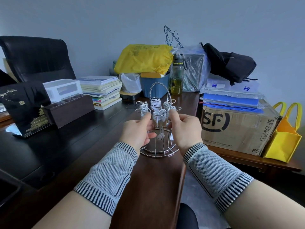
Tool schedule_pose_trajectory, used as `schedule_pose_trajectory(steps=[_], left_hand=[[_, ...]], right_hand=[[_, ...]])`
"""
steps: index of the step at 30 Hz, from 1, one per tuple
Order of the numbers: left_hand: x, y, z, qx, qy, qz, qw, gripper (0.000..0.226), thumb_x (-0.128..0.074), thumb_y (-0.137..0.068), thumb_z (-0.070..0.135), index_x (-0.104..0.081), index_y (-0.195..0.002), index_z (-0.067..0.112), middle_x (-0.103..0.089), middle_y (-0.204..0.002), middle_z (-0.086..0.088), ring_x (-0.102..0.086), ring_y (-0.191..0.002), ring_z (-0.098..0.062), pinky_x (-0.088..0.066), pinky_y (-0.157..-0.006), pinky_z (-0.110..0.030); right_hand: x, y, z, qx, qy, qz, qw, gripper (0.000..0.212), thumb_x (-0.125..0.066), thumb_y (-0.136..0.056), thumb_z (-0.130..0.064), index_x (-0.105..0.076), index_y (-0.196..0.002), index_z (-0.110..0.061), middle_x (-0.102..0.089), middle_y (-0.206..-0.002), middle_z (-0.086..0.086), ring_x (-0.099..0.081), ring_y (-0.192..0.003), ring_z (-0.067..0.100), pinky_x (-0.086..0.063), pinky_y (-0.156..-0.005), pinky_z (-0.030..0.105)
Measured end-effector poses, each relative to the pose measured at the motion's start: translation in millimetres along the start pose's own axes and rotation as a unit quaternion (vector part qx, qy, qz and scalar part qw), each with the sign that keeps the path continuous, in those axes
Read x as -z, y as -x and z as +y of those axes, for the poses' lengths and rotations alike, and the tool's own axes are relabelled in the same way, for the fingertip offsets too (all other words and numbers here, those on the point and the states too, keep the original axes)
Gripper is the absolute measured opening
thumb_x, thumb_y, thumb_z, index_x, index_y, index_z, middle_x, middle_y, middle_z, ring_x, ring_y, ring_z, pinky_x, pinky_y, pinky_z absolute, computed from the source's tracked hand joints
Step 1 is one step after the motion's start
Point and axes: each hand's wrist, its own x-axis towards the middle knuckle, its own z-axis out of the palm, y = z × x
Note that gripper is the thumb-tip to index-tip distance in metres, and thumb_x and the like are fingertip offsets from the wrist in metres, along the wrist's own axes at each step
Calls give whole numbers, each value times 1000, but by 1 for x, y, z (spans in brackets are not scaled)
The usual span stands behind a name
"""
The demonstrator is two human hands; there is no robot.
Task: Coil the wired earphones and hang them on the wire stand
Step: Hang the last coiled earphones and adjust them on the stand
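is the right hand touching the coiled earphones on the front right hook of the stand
Touching. In the head view, the right hand has thumb and fingertips pinched on the white coiled earphones hanging from the wire stand, with no gap visible between them.

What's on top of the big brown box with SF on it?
Blue folders lie stacked on the cardboard box, with clear plastic packets and a black bag piled higher. The box's lid is covered.

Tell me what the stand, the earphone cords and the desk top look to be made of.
Wire stand: bare metal, probably chromed or stainless steel, thin shiny silver rods. Earphones: white cords, likely rubbery plastic, coiling softly with a dull sheen; a glossy hard plastic bud hangs below. Desk: dark brown wood or veneer, faint grain, satin reflections.
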Motion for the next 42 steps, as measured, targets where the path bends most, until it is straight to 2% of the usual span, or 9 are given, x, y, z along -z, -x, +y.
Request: schedule_pose_trajectory(steps=[2, 5, 8, 11, 16, 24, 29, 35, 42], left_hand=[[-3, 2, 3, -12, -4, 8, 1000, 29, -62, -89, 46, -71, -88, 18, -74, -95, 0, -66, -55, -5, -43, -51, -20], [-6, 6, 7, -32, -6, 10, 999, 27, -66, -87, 43, -73, -85, 16, -74, -91, -5, -64, -50, -2, -42, -50, -21], [-8, 12, 7, -47, -20, -30, 998, 17, -63, -91, 37, -69, -81, 25, -70, -76, 12, -66, -53, -3, -43, -50, -19], [-2, 14, 6, -44, -34, -58, 997, 13, -59, -95, 30, -66, -86, 25, -73, -79, 11, -68, -59, -6, -47, -52, -18], [27, -13, 15, 57, 42, 48, 996, 28, -59, -94, 31, -69, -92, 5, -71, -78, -2, -55, -51, -5, -39, -44, -13], [16, -32, 13, 135, -37, -25, 990, 61, -65, -78, 63, -73, -93, 4, -51, -61, 3, -38, -45, -5, -29, -36, -17], [13, -37, 12, 144, -26, -62, 987, 59, -69, -75, 61, -75, -96, 6, -48, -57, 5, -34, -39, -3, -26, -35, -15], [-11, -20, 7, 153, 13, -83, 985, 60, -68, -77, 61, -72, -100, 6, -53, -56, 4, -35, -40, -4, -25, -36, -14], [-25, -14, 4, 133, 50, -50, 989, 47, -74, -78, 50, -73, -94, 5, -57, -62, 2, -34, -43, -4, -24, -37, -15]], right_hand=[[-4, -1, -3, 2, 26, -15, 1000, 61, -53, -89, -47, -43, -45, -7, -35, -36, -5, -32, -39, 10, -31, -47, 28], [-7, -5, -5, -12, 11, -30, 999, 56, -58, -84, -49, -63, -58, 2, -61, -53, 13, -46, -47, 17, -44, -54, 36], [-4, -13, -4, -35, -2, -39, 999, 51, -60, -78, -46, -67, -64, 2, -66, -65, 20, -49, -51, 22, -47, -57, 41], [5, -25, -3, -68, -35, -53, 996, 41, -60, -69, -44, -68, -58, -5, -70, -67, 18, -55, -55, 24, -52, -61, 45], [18, -26, -2, -82, -22, 18, 996, 40, -56, -85, -35, -69, -67, -1, -71, -74, 18, -54, -58, 21, -55, -68, 45], [-22, 13, -15, -197, -108, -83, 971, 48, -53, -84, -49, -65, -70, -5, -71, -64, 9, -57, -49, 17, -47, -62, 38], [-9, 1, -13, -234, -135, -88, 959, 47, -57, -86, -46, -66, -86, 0, -72, -71, 10, -52, -44, 14, -42, -47, 26], [4, -5, -11, -276, -162, -107, 941, 56, -60, -84, -51, -65, -93, 3, -66, -72, 12, -49, -42, 12, -42, -50, 26], [13, -7, -11, -289, -185, -100, 934, 47, -65, -85, -41, -66, -98, 4, -66, -70, 11, -52, -39, 10, -46, -50, 23]])
